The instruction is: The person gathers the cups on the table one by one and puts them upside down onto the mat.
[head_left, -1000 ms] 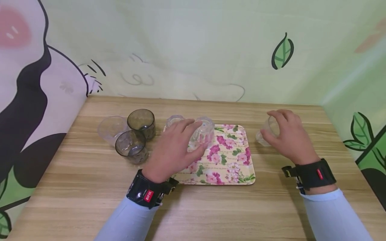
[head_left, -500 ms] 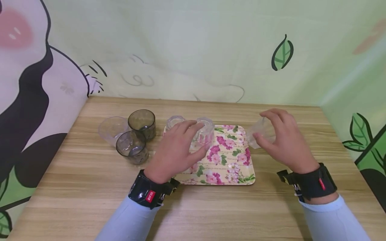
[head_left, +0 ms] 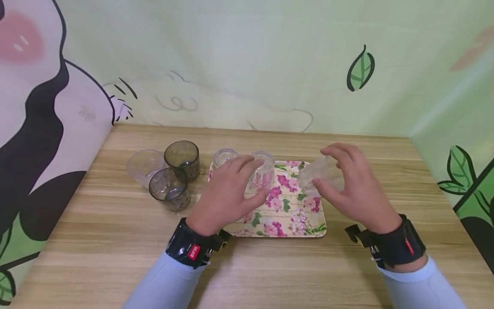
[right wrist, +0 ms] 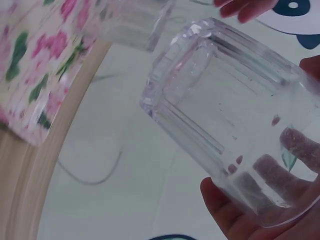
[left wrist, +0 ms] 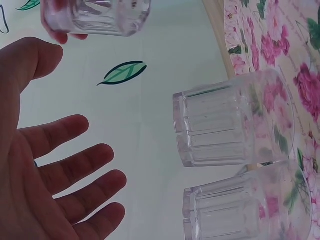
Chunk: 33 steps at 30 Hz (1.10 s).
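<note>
My right hand [head_left: 359, 195] grips a clear faceted glass [head_left: 313, 175], tilted over the right side of a floral tray [head_left: 299, 229]. In the right wrist view the thick base of this glass [right wrist: 225, 110] points away from the palm, and fingers show through its wall. Two more clear glasses stand upside down on the tray: one [head_left: 266, 169] by the left fingertips, the other [head_left: 223, 155] partly hidden behind the left hand. My left hand [head_left: 227, 193] hovers over the tray's left part, fingers spread and apart from the glasses in the left wrist view.
Left of the tray stand two smoky dark glasses [head_left: 181, 159] [head_left: 170, 191] and a clear tumbler [head_left: 140, 165], mouths up. The wooden table [head_left: 270, 274] meets a printed wall cloth [head_left: 239, 86] at the back.
My right hand has carried the clear glass leftward, from the table right of the tray to over the tray's right side. The left hand has hardly moved.
</note>
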{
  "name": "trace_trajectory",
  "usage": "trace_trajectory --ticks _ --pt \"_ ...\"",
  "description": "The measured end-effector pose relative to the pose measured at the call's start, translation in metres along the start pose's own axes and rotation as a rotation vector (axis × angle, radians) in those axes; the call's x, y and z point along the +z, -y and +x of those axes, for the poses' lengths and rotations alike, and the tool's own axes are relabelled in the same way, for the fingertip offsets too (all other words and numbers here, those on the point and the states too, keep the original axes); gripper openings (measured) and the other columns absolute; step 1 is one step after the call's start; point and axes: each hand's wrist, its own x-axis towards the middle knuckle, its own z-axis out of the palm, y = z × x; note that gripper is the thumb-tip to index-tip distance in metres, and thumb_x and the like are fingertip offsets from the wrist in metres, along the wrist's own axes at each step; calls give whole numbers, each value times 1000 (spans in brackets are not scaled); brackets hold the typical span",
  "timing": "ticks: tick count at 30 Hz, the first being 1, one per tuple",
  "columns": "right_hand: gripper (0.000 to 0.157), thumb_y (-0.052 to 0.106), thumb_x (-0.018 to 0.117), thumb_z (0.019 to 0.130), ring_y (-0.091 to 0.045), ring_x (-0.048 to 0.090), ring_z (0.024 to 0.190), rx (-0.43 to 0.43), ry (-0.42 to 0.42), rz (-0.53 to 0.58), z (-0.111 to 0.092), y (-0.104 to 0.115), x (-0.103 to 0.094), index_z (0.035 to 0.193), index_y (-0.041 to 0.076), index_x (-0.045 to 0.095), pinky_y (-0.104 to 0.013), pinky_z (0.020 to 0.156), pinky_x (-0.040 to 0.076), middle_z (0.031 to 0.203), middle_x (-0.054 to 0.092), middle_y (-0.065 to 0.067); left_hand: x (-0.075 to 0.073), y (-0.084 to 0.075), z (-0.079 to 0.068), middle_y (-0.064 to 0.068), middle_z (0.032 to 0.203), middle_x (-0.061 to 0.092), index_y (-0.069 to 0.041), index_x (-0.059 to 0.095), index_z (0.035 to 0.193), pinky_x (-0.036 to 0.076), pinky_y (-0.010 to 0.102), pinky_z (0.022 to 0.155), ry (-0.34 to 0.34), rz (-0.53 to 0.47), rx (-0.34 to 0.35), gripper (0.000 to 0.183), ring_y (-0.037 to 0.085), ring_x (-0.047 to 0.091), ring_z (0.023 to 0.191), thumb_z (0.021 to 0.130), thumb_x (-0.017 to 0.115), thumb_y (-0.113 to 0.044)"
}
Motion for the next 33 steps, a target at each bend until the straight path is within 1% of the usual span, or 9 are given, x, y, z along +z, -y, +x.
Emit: trace_trajectory --ticks 4,7,9,13,16,21,24,27,33 --pt "63 18 77 83 -37 46 128 -15 15 52 -1 9 0 139 3 50 -62 94 50 141 49 -24 0 1 0 17 149 56 -14 51 146 48 55 113 19 -13 -1 64 34 52 135 93 60 -48" --pt "64 19 77 83 -38 44 130 -27 16 53 -1 14 -1 139 4 50 -64 96 48 141 49 -24 -1 1 0 16 149 55 -14 50 146 47 56 113 31 -25 2 66 34 51 136 93 61 -50" --pt "64 19 77 83 -37 44 129 -31 17 57 0 16 -1 139 4 50 -64 95 49 140 49 -23 -2 0 -1 16 149 56 -14 50 146 47 57 113 37 -31 7 67 34 51 136 92 62 -50" --pt "66 16 77 82 -35 45 127 -57 6 79 0 19 1 139 2 48 -60 93 53 139 48 -24 -2 -2 0 16 147 57 -14 50 146 47 57 112 44 -36 26 69 34 52 135 90 65 -50" --pt "67 13 76 81 -33 45 127 -87 -7 116 -1 21 4 139 0 46 -58 92 54 139 46 -25 -1 -2 0 14 145 58 -15 49 147 48 55 112 49 -29 36 70 33 52 134 89 65 -51" --pt "68 9 76 80 -30 45 127 -113 -13 180 -1 26 8 140 -1 44 -55 95 53 139 45 -24 1 -3 0 12 143 59 -15 49 146 48 53 113 50 -22 47 71 31 54 132 88 64 -53" --pt "69 7 76 80 -29 45 128 -122 -23 212 0 29 11 140 -1 44 -54 98 52 140 45 -25 1 -4 0 12 143 60 -15 49 146 48 52 114 47 -20 61 73 30 54 132 88 65 -54" --pt "70 5 76 79 -30 45 128 -142 -35 236 0 33 14 140 -2 43 -58 98 51 140 44 -26 1 -6 1 12 143 60 -15 49 146 49 53 112 44 -29 68 75 30 54 133 87 65 -58" --pt "70 5 76 79 -32 43 129 -167 -27 251 2 39 16 139 -3 42 -60 100 49 140 43 -26 1 -9 1 11 144 60 -13 49 147 51 51 110 50 -69 89 79 27 54 132 84 69 -58"
